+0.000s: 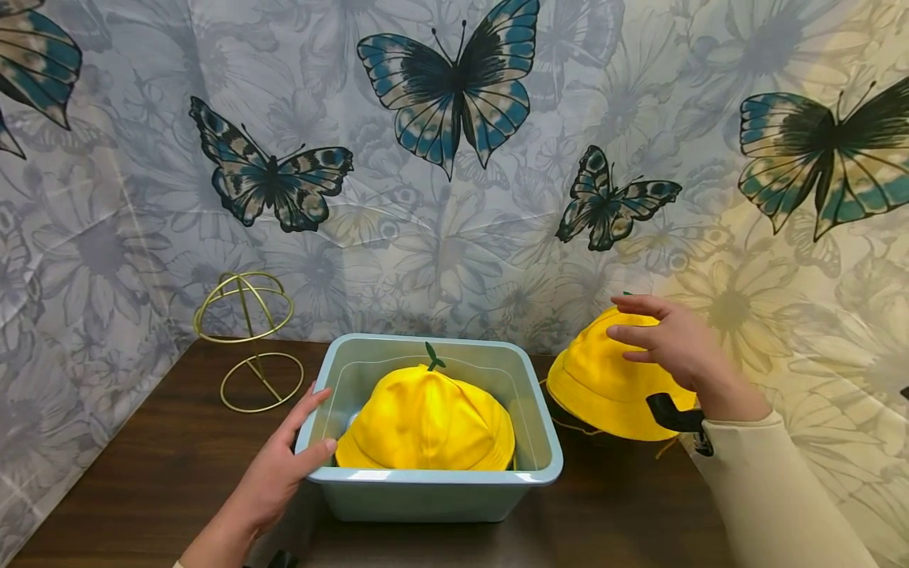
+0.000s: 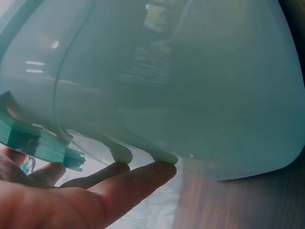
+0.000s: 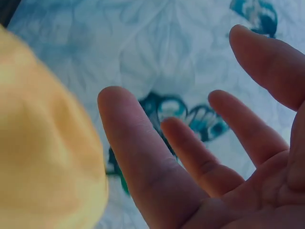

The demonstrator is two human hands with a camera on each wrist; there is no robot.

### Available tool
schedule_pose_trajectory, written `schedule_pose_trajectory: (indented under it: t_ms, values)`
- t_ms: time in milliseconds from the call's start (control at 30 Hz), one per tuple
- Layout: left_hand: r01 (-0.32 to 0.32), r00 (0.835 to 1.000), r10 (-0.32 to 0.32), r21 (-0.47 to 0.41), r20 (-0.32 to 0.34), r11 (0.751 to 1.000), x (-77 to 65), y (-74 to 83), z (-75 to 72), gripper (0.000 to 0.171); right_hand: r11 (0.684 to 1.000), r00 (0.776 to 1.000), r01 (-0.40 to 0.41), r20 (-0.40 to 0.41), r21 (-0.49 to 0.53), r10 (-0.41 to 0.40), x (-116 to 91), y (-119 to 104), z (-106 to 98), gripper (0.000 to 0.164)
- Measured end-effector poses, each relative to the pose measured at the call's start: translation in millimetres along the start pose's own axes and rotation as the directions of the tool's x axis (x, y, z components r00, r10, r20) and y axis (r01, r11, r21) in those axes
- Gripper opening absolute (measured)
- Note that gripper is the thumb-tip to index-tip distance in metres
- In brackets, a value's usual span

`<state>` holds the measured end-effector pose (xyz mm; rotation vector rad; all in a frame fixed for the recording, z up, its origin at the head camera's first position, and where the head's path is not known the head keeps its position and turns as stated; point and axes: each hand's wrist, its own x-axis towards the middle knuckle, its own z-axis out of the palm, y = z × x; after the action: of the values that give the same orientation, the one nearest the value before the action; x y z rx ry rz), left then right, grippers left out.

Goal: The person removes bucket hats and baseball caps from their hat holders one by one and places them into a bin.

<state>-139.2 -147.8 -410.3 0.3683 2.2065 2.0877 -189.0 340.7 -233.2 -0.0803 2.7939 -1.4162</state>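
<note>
A yellow bucket hat [image 1: 426, 418] with a green sprout on its crown sits inside a light blue plastic bin [image 1: 426, 501]. My left hand [image 1: 284, 457] holds the bin at its left rim, thumb tip over the edge. In the left wrist view its fingertips [image 2: 164, 169] rest against the bin's outer wall. A second yellow bucket hat [image 1: 604, 379] stands right of the bin, raised on a support mostly hidden beneath it. My right hand [image 1: 675, 347] is spread beside its crown, and the right wrist view shows the fingers [image 3: 143, 157] apart from the yellow cloth with nothing between them.
A gold wire stand [image 1: 245, 339] with a round base stands on the dark wooden table [image 1: 142, 450], left of the bin. Behind the table hangs a butterfly-patterned cloth [image 1: 454, 244]. Thin cords trail from the right-hand hat's brim.
</note>
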Motion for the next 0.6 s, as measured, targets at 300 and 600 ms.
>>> schedule_pose_trajectory:
  t_ms: [300, 600]
  values:
    - [-0.01, 1.0, 0.01, 0.005, -0.005, 1.0, -0.2, 0.4, 0.1, 0.067, 0.988, 0.999, -0.037, -0.029, -0.147, 0.033, 9, 7, -43, 0.074]
    - [-0.015, 1.0, 0.015, -0.012, -0.003, 1.0, -1.0, 0.4, 1.2, 0.067, 0.966, 0.997, -0.058, 0.037, -0.25, 0.069, 27, 15, -64, 0.077]
